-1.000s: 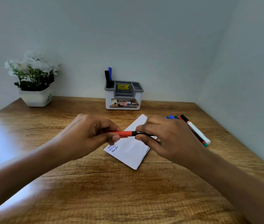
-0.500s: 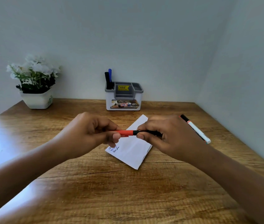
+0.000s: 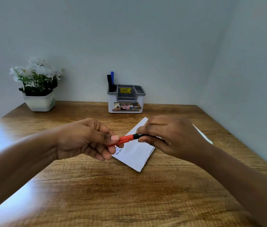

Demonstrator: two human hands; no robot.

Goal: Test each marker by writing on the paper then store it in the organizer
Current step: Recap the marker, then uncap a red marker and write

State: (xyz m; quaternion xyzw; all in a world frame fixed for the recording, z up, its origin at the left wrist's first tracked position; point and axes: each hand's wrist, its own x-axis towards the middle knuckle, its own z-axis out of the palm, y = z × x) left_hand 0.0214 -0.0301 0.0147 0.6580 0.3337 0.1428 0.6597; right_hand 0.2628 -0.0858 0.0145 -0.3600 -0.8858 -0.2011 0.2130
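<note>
Above the white folded paper (image 3: 135,154), both my hands hold one marker with a red cap (image 3: 124,139) and a black body. My left hand (image 3: 88,140) pinches the red cap between thumb and fingers. My right hand (image 3: 170,136) grips the black barrel. Cap and barrel still look joined. The paper lies on the wooden table and carries a few lines of writing at its left corner, partly hidden by my left fingers. The grey and white organizer (image 3: 126,99) stands at the back, holding a black and a blue marker (image 3: 111,81) in its left slot.
A white marker (image 3: 203,134) lies on the table behind my right hand, mostly hidden. A white pot of white flowers (image 3: 38,86) stands at the back left. Walls close the table at the back and the right.
Both hands have lifted slightly with the marker, and the cap end now tilts down to the left. The loose markers on the right are now mostly hidden behind my right hand.
</note>
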